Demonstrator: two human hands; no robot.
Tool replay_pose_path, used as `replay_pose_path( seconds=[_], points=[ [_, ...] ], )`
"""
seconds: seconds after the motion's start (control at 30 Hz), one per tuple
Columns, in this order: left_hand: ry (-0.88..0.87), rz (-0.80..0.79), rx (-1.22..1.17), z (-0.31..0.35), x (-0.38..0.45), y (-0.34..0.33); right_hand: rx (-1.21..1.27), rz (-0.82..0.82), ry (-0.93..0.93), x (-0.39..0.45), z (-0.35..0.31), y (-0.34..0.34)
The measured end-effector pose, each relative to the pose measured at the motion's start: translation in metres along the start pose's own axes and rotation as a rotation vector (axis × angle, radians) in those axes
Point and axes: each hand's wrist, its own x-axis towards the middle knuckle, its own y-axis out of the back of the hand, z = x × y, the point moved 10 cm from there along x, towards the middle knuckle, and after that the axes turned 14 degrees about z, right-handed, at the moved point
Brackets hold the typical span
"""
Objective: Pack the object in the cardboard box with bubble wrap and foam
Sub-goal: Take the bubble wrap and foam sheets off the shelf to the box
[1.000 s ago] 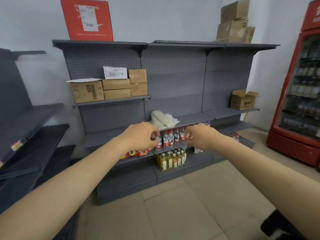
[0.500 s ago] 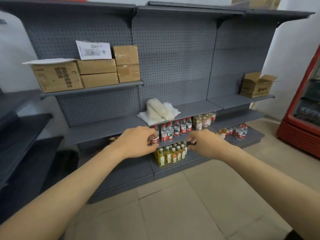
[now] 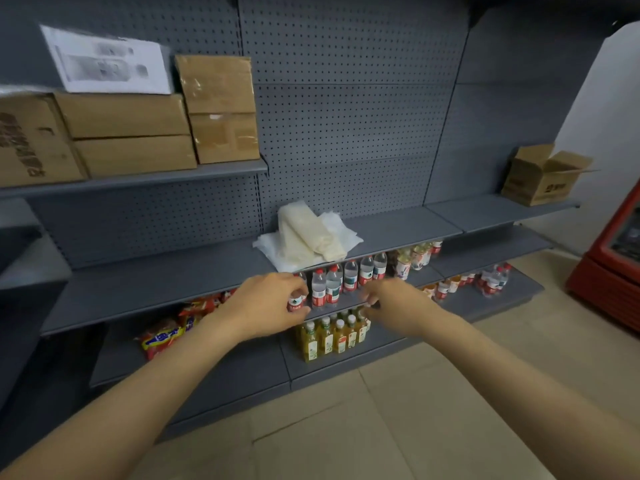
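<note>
Overhead, grey pegboard shelving [image 3: 346, 116] carries taped cardboard boxes [image 3: 128, 136], their dark print too blurred to read, and an open cardboard box [image 3: 540, 178] far right. Rolled foam and bubble wrap [image 3: 308, 233] lie on the middle shelf above red-labelled water bottles [image 3: 332, 284]. Both the left hand [image 3: 266, 306] and right hand [image 3: 394, 303] reach out empty, fingers loosely curled.

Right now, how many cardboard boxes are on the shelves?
6. Five closed ones share the upper-left shelf: a large printed box, two flat stacked boxes, two smaller stacked boxes. One open box sits far right. Others may be out of frame.
</note>
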Motion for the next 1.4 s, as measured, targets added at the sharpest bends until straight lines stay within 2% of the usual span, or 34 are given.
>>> replay_pose_path(
  seconds=[0.27,0.67,0.9,1.23,1.4],
  points=[
    [0.032,-0.056,-0.065,-0.034,0.120,-0.075,-0.011,-0.049,-0.019,0.113,0.071,-0.020],
    [0.163,-0.094,-0.100,-0.084,0.286,-0.159,0.024,-0.125,0.082,0.303,0.147,-0.055],
    [0.258,-0.089,-0.124,-0.147,0.334,-0.194,0.019,-0.225,0.126,0.385,0.166,-0.095],
    [0.360,-0.143,-0.195,-0.240,0.402,-0.251,0.065,-0.377,0.068,0.493,0.182,-0.160],
    [0.420,-0.206,-0.223,-0.267,0.424,-0.276,0.110,-0.422,0.057,0.529,0.187,-0.181]
  ],
)
